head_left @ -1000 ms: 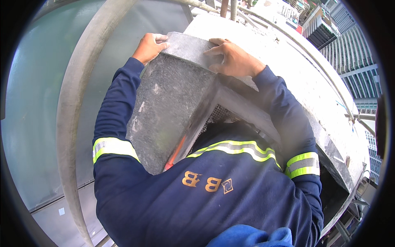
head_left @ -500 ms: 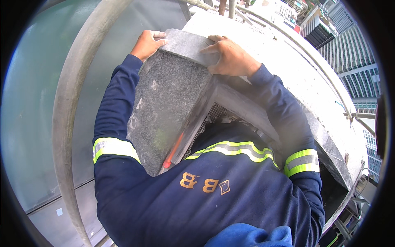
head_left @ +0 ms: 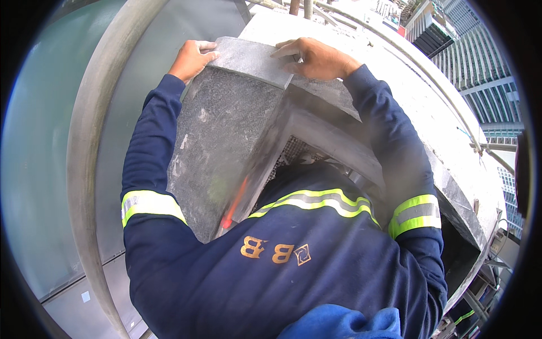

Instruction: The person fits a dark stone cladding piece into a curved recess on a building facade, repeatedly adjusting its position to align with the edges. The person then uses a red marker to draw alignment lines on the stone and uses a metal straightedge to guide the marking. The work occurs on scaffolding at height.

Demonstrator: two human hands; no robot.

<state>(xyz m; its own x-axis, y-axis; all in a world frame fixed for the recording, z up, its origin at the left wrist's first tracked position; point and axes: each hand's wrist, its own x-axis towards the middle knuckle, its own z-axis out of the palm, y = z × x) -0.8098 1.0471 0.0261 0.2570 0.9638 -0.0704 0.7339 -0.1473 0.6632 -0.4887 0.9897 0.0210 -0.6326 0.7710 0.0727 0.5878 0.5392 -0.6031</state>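
A short, flat piece of grey stone slab [head_left: 248,59] lies across the far end of a larger dark grey stone panel [head_left: 226,124]. My left hand [head_left: 193,59] grips its left end, thumb and fingers at the edge. At the right end is my right hand [head_left: 319,59], fingers bent over the top face and thumb lower down; the underside of that grip is hidden. Pale scuffs mark the big panel, and its right side drops to a recessed frame [head_left: 322,133] in front of my chest.
A curved grey pipe [head_left: 84,141] runs along the left, before a grey-green glazed wall [head_left: 39,152]. An orange-red strip [head_left: 234,203] lies by the panel's edge. Bright pale stone [head_left: 406,96] spreads to the right, bordered by a thin rail [head_left: 435,82]. Tall buildings [head_left: 480,68] stand beyond.
The view has shifted slightly, so the panel sits a little further left and higher. My right hand has slid toward the slab piece's far right corner, uncovering its near right corner. The left keeps its grip.
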